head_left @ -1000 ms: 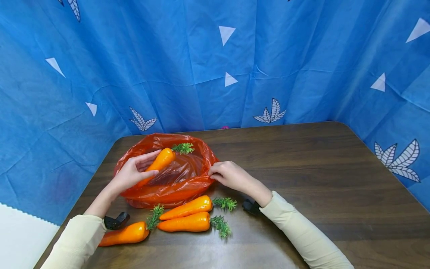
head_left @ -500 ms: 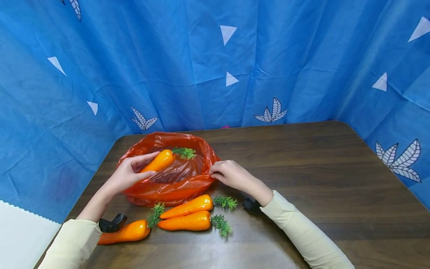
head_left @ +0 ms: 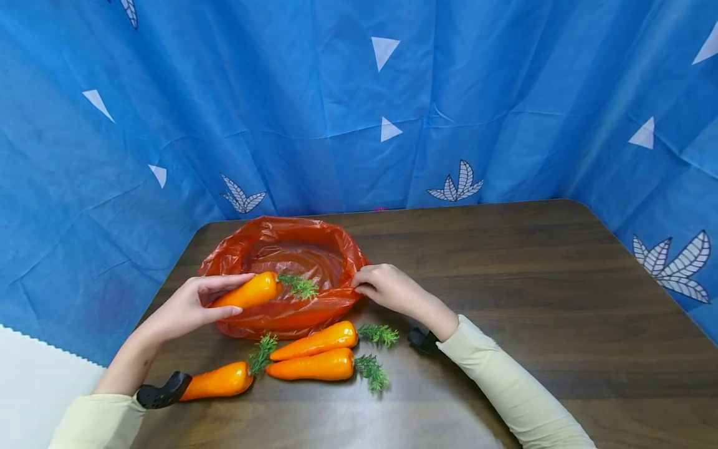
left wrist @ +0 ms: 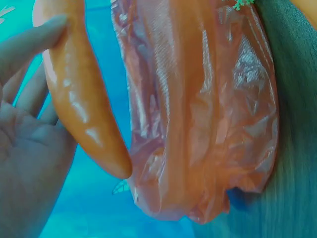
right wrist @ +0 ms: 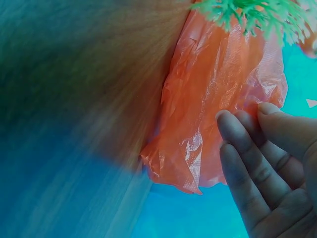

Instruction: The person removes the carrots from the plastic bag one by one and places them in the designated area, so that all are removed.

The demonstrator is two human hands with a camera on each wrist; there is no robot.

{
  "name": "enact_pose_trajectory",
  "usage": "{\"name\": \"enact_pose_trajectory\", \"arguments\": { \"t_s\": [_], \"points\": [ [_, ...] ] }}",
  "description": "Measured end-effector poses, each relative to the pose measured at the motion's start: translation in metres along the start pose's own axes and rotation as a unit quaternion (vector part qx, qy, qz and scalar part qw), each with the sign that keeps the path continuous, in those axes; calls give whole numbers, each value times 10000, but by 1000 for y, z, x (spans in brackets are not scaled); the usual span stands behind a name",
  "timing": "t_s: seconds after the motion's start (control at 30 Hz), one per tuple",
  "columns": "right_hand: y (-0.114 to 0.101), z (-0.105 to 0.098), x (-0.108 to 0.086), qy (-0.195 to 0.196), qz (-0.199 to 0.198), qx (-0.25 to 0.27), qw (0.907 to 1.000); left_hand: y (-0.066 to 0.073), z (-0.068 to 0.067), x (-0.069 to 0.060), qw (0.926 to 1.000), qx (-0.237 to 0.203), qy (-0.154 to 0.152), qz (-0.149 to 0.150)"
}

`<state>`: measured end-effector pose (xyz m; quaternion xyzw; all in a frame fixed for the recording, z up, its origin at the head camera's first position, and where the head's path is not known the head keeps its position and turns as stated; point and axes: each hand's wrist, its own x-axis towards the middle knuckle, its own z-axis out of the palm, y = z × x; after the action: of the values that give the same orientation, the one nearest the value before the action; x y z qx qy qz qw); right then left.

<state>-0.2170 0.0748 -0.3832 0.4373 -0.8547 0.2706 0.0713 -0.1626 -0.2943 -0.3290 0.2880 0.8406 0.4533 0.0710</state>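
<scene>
My left hand (head_left: 187, 307) holds an orange carrot (head_left: 256, 290) with a green leafy top, thumb on one side and fingers on the other. This carrot is over the left front rim of a red plastic bag (head_left: 291, 319), its top pointing right over the opening. In the left wrist view the carrot's tapered end (left wrist: 106, 153) hangs beside the bag wall. At the bag's right rim, my right hand (head_left: 389, 288) pinches the plastic between thumb and fingers; the right wrist view shows these fingertips (right wrist: 225, 119) at the bag's edge. The rim stands wide; the bag's floor is partly visible.
Two carrots, one behind (head_left: 320, 341) and one in front (head_left: 316, 366), lie side by side before the bag. Another carrot (head_left: 221, 380) lies left of them, partly behind a black wrist camera (head_left: 164, 391). A blue curtain (head_left: 314, 112) surrounds the brown table (head_left: 505, 274).
My left hand has drawn back toward me and left with the carrot, from over the bag's opening to its front left rim. The right hand keeps its grip on the rim.
</scene>
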Motion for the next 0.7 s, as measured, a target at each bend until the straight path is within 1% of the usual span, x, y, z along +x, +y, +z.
{"name": "enact_pose_trajectory", "arguments": {
  "t_s": [0.23, 0.43, 0.5, 0.6, 0.7],
  "points": [
    [0, 0, 0, -22, 25, 12, 10000, -5, -5, -26, 9979, -397, -446, 258],
    [0, 0, -1, -9, 43, 35, 10000, -13, -10, -47, 9915, -848, -879, 443],
    [0, 0, -1, -10, 39, 43, 10000, -17, -11, -54, 9880, -1094, -1002, 436],
    [-1, 0, -1, -8, 29, 62, 10000, -23, -12, -64, 9818, -1496, -1133, 283],
    [-1, 0, 0, -2, 6, 88, 10000, -29, -11, -73, 9759, -1783, -1245, 199]
  ]
}}
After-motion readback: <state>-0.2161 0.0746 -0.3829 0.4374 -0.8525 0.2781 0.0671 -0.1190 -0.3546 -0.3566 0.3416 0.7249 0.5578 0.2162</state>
